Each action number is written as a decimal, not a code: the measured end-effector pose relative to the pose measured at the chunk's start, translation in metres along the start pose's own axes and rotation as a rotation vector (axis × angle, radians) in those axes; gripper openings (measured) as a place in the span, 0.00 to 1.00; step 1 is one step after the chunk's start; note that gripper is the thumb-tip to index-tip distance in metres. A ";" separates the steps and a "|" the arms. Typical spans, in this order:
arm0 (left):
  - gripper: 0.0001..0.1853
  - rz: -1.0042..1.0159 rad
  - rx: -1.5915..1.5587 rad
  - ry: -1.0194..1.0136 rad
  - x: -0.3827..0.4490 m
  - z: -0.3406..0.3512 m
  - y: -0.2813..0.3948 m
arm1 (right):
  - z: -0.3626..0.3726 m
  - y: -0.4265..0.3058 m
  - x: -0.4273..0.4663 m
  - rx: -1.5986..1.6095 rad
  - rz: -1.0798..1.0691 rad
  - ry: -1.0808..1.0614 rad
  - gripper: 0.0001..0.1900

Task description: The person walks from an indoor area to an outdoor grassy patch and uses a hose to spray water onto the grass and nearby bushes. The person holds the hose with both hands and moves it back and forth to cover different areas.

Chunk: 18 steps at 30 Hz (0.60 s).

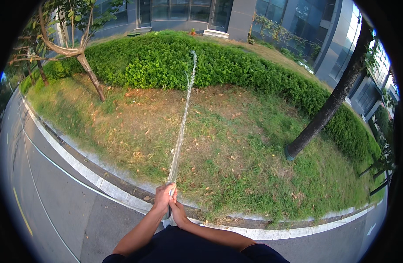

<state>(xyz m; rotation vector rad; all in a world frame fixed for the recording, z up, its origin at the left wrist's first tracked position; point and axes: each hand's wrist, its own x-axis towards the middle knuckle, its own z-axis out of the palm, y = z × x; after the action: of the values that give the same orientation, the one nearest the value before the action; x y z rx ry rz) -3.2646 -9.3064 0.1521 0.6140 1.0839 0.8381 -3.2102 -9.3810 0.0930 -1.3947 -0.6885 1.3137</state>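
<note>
My left hand (pixel 163 196) grips the end of a water hose (pixel 171 192) in front of my body. Just below and to the right, my right hand (pixel 178 210) is closed around the same hose. A stream of water (pixel 181 134) leaves the hose end and arcs away over the grass (pixel 221 148) to a trimmed green hedge (pixel 168 65). The hose end is mostly covered by my fingers. A pale hose (pixel 73 178) runs along the road at the left towards my hands; where it joins the held part is hidden.
A white kerb (pixel 112 190) curves between the grass and the asphalt road (pixel 57 210). A leaning tree trunk (pixel 316 121) stands at right, a branching tree (pixel 91 77) at left. Behind the hedge is a building with glass windows (pixel 181 10). Dry leaves lie on the grass.
</note>
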 end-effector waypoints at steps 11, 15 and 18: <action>0.09 -0.054 0.045 -0.017 0.004 0.000 -0.007 | -0.004 0.007 -0.004 -0.024 0.035 0.055 0.28; 0.08 -0.077 0.020 -0.010 0.006 0.000 -0.008 | -0.002 0.006 -0.004 0.005 0.051 0.054 0.28; 0.09 -0.084 0.035 -0.030 0.005 0.002 -0.006 | 0.001 -0.014 -0.011 0.043 0.054 0.098 0.29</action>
<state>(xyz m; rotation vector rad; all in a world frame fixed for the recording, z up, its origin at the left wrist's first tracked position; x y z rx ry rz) -3.2600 -9.3053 0.1452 0.6047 1.0916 0.7368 -3.2102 -9.3874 0.1095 -1.4410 -0.5572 1.2860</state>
